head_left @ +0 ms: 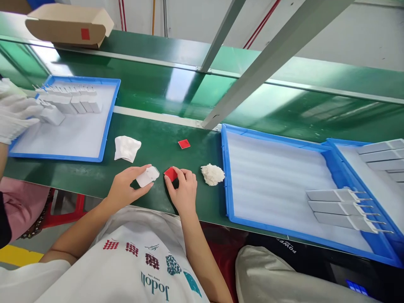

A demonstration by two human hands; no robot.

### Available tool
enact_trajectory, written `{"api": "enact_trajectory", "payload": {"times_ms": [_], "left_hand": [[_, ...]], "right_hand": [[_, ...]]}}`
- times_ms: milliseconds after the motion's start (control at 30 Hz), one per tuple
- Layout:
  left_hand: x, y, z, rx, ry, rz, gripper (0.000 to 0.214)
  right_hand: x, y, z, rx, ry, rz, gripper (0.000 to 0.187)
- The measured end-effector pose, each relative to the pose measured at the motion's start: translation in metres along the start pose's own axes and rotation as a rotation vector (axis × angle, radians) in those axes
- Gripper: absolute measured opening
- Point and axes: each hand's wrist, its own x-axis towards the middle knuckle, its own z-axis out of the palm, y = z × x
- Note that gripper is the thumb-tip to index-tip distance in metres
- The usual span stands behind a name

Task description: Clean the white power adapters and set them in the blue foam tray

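My left hand (126, 185) is closed with thumb and fingertips on a small white plastic housing (147, 176), which has a rounded end and small dark marks on its face. It is held just above the green table. Beside it, my right hand (184, 189) pinches a small red square (171, 173) near the tabletop, apart from the housing. Farther back lies another red square (184, 144) with a pale edge. A folded white cloth (127, 148) rests left of it. To the right of my right hand sits a crumpled off-white lump (213, 174).
Blue-rimmed trays stand left (102, 139) and right (232, 185), holding white box-shaped pieces with thin pins. A co-worker's white-gloved hand (19, 111) touches pieces at far left. A grey metal post (252, 80) slants behind the table. A cardboard box (67, 23) sits on the shelf.
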Motion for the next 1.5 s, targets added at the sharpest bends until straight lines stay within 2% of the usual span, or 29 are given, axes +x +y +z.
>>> {"api": "enact_trajectory", "payload": {"times_ms": [167, 367, 433, 567, 633, 767, 933, 1033, 1500], "left_hand": [[-0.011, -0.006, 0.012, 0.075, 0.031, -0.026, 0.031], [-0.014, -0.006, 0.016, 0.057, 0.010, -0.084, 0.034], [-0.013, -0.005, 0.015, 0.020, -0.003, -0.155, 0.035], [-0.013, -0.003, 0.010, -0.104, -0.086, -0.398, 0.042], [-0.012, -0.003, 0.009, -0.132, -0.090, -0.440, 0.045], [-0.012, -0.003, 0.009, -0.122, -0.046, -0.353, 0.040], [-0.011, -0.001, 0.007, -0.141, -0.066, -0.169, 0.034], [-0.011, -0.001, 0.006, -0.141, -0.069, -0.119, 0.036], [-0.007, 0.001, 0.002, -0.119, -0.083, -0.132, 0.034]], "right_hand": [[0.000, 0.001, -0.002, -0.018, -0.029, 0.001, 0.038], [0.000, 0.001, -0.002, -0.022, -0.030, 0.001, 0.037], [0.000, 0.001, -0.002, -0.022, -0.028, -0.001, 0.037], [0.000, 0.001, -0.002, -0.016, -0.027, -0.006, 0.037], [0.001, 0.001, -0.002, -0.014, -0.023, -0.005, 0.037], [0.001, 0.000, -0.002, -0.005, -0.028, 0.004, 0.037], [0.001, 0.000, -0.002, 0.000, -0.029, 0.011, 0.037], [0.001, 0.000, -0.002, 0.003, -0.023, 0.008, 0.038], [0.001, -0.002, -0.004, 0.013, -0.061, 0.029, 0.037]]}}
